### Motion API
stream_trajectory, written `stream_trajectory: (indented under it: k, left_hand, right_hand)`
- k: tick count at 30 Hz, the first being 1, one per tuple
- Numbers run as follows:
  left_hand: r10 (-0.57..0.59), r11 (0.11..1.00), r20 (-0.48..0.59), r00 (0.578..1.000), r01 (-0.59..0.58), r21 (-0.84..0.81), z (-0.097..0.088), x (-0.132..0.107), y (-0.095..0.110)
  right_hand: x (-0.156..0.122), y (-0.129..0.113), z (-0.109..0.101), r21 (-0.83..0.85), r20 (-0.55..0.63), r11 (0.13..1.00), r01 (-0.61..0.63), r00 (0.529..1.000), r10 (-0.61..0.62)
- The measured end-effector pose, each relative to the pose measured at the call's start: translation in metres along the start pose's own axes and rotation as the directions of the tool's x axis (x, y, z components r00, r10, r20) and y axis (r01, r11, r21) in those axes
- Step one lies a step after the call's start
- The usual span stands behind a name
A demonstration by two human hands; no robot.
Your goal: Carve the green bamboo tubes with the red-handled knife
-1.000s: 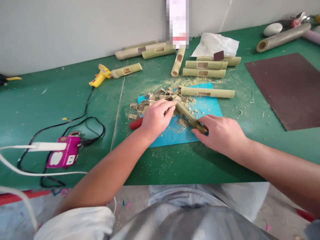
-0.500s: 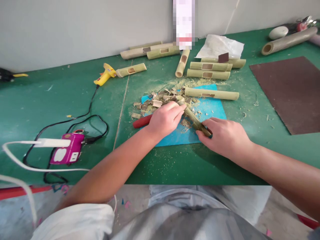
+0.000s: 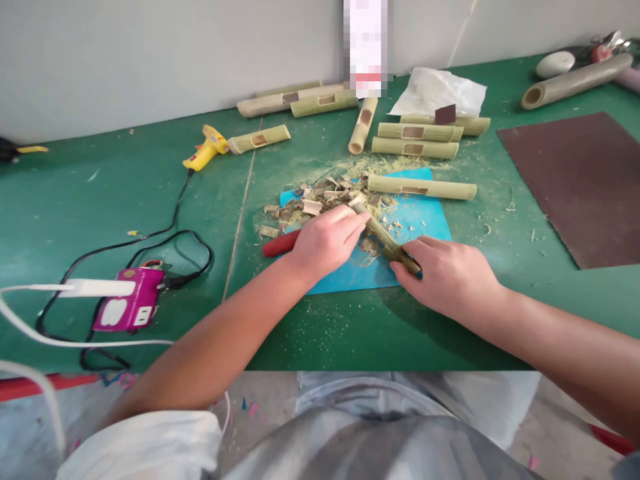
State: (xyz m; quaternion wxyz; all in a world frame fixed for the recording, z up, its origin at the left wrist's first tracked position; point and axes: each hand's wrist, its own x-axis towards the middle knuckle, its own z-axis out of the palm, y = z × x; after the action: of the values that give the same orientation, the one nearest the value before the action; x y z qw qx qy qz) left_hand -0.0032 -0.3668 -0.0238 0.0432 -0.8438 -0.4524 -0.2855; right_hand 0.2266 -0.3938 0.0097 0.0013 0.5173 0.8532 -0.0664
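Note:
A greenish bamboo tube lies slantwise over a blue mat, held between both hands. My left hand is closed on its far end, fingers pressed along the top. At the near end, my right hand grips it with thumb and fingers. A red handle sticks out to the left from beside my left hand; what it belongs to is hidden. Bamboo chips and sawdust are heaped just beyond the left hand. Another bamboo tube with a cut slot rests across the mat's far edge.
Several notched bamboo tubes lie toward the wall, near a white sheet. A yellow glue gun is at the left, its cord running to a purple power socket. A dark brown sheet lies at the right.
The view has shifted very slightly. Both hands keep their hold on the bamboo tube, which seems turned a little about its length near the right hand.

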Motion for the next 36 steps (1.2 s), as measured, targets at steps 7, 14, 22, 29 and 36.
stream_trajectory:
  k: [7, 14, 22, 29, 36]
  left_hand:
    - [0.049, 0.999, -0.022, 0.999, -0.048, 0.021, 0.0, -0.001, 0.0]
    - [0.028, 0.999, 0.017, 0.999, -0.029, 0.044, -0.003, -0.004, 0.001]
    - [0.048, 0.996, -0.014, 0.999, -0.047, 0.082, -0.005, -0.004, 0.002]
    - [0.088, 0.994, 0.033, 0.996, -0.09, 0.055, -0.005, -0.007, 0.016]
    - [0.098, 0.994, 0.045, 0.994, -0.1, 0.049, -0.004, -0.01, 0.023]
  right_hand:
    - [-0.001, -0.001, -0.001, -0.016, 0.032, 1.0, -0.01, 0.999, 0.011]
    - [0.0, -0.001, -0.001, -0.016, 0.041, 1.0, -0.003, 0.999, 0.004]
    - [0.0, -0.002, 0.001, -0.024, 0.029, 1.0, -0.003, 1.0, 0.003]
    - [0.001, -0.002, 0.001, -0.022, 0.035, 1.0, -0.005, 0.999, 0.006]
    - [0.0, -0.001, 0.001, -0.006, 0.032, 1.0, -0.004, 0.999, 0.004]
